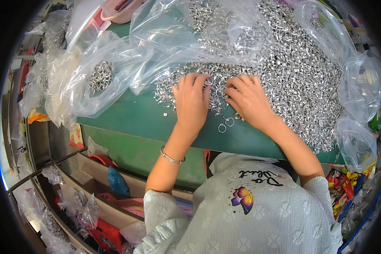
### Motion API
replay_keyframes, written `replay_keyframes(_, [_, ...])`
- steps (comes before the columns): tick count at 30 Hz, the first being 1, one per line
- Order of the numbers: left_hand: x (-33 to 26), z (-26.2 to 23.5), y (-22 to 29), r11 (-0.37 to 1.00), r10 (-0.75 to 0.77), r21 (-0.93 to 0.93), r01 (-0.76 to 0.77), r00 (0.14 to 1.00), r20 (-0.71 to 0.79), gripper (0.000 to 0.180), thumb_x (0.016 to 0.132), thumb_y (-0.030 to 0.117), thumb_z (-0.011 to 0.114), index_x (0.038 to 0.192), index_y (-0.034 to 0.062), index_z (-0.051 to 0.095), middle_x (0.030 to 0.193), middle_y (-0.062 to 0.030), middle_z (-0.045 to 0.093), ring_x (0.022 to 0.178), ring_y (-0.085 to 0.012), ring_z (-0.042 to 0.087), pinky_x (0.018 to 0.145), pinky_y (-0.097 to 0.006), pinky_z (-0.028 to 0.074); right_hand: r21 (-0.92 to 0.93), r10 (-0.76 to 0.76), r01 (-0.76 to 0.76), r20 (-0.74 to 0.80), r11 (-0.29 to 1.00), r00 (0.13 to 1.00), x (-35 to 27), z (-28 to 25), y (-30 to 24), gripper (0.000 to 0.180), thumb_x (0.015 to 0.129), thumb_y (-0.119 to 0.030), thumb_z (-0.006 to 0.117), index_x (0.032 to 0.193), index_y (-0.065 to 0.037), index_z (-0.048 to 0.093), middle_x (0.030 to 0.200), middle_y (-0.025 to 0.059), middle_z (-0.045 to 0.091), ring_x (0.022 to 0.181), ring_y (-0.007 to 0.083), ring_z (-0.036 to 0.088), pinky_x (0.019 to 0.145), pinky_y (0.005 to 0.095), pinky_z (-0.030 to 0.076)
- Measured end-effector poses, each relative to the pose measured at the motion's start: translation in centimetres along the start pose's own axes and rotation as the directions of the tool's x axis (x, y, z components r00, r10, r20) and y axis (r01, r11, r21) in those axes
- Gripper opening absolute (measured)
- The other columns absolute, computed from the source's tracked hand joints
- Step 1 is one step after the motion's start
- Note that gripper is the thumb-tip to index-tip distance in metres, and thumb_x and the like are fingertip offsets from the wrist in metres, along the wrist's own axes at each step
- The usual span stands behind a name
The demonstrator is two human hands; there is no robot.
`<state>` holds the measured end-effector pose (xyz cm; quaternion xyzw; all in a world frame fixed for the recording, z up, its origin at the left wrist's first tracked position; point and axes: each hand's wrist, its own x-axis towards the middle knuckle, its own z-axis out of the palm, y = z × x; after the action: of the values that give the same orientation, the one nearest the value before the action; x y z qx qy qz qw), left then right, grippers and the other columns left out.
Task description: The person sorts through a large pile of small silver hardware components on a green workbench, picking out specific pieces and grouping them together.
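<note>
A wide heap of small silver metal clasps [300,84] covers the right and far part of the green table. My left hand [190,97] is at the heap's left edge, its fingers curled and pinched on a split key ring [208,82]. Just to the right, my right hand [249,99] bends its fingers down, with thumb and forefinger closed on another small ring [225,95]. What else lies under the fingertips is hidden. Two linked key rings [222,128] rest on the table between my wrists.
A clear plastic bag [156,40] spreads over the far left, with a clump of rings [100,77] inside. Another clear bag [360,76] hangs at the right edge. A pink basket [120,12] stands far left; below the table's front edge are shelves [114,182] with bagged parts.
</note>
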<state>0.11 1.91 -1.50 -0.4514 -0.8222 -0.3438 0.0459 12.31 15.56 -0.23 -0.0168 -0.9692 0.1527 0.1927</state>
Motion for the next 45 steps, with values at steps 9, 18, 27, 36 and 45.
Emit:
replay_keyframes(9, [-1.1,-1.1,-0.1,0.998,-0.065,-0.005,0.065,0.997,-0.041,0.025,0.081,0.006,0.071,0.105,0.0066,0.063,0.102,-0.0077,0.063,0.097,-0.0255,0.058,0.087,-0.038,0.037,-0.053,-0.054,0.054,0.001,0.997,0.999,-1.6,-0.9,-0.2,0.012,0.076,-0.008,0.062,0.088,-0.007,0.063,0.098,0.0037,0.058,0.099,0.0211,0.053,0.091,0.039,0.038])
replay_keyframes(18, [-7.4,-2.0,3.2,0.978,-0.007,-0.204,0.041,0.986,0.168,0.038,0.078,0.008,0.074,0.114,0.0038,0.06,0.114,-0.0117,0.057,0.103,-0.0298,0.053,0.084,-0.041,0.04,0.207,-0.019,-0.015,0.163,0.978,0.986,-4.4,-2.7,-1.3,0.017,0.078,-0.012,0.067,0.094,-0.006,0.065,0.103,0.0046,0.059,0.1,0.0218,0.053,0.086,0.0373,0.039])
replay_keyframes(27, [-9.4,0.1,5.4,0.959,0.06,-0.282,0.024,0.957,0.285,0.033,0.077,0.004,0.073,0.109,0.0016,0.063,0.114,-0.0125,0.054,0.094,-0.0294,0.054,0.085,-0.04,0.043,0.014,0.057,-0.056,-0.037,0.998,0.998,0.6,1.1,-0.2,0.014,0.078,-0.01,0.072,0.089,-0.005,0.065,0.098,0.0045,0.06,0.095,0.0238,0.052,0.081,0.037,0.038])
replay_keyframes(36, [-1.8,-1.3,1.2,0.999,-0.038,-0.026,0.037,0.998,-0.051,0.025,0.079,0.002,0.071,0.102,0.0032,0.064,0.105,-0.0114,0.061,0.1,-0.0287,0.056,0.089,-0.042,0.042,0.34,0.301,-0.258,-0.079,0.904,0.95,0.5,-0.1,0.6,0.012,0.081,-0.001,0.066,0.093,-0.002,0.063,0.084,0.0127,0.064,0.081,0.0306,0.06,0.078,0.0392,0.046])
replay_keyframes(45, [1.0,-0.4,-1.2,0.99,0.062,-0.114,-0.085,0.98,-0.188,0.015,0.078,-0.002,0.071,0.09,0.0035,0.064,0.089,-0.01,0.066,0.082,-0.0294,0.062,0.074,-0.036,0.047,0.233,0.296,-0.272,-0.073,0.934,0.953,-0.9,-1.6,1.0,0.011,0.082,0.0,0.065,0.092,-0.003,0.064,0.085,0.0111,0.063,0.084,0.0297,0.059,0.078,0.039,0.045])
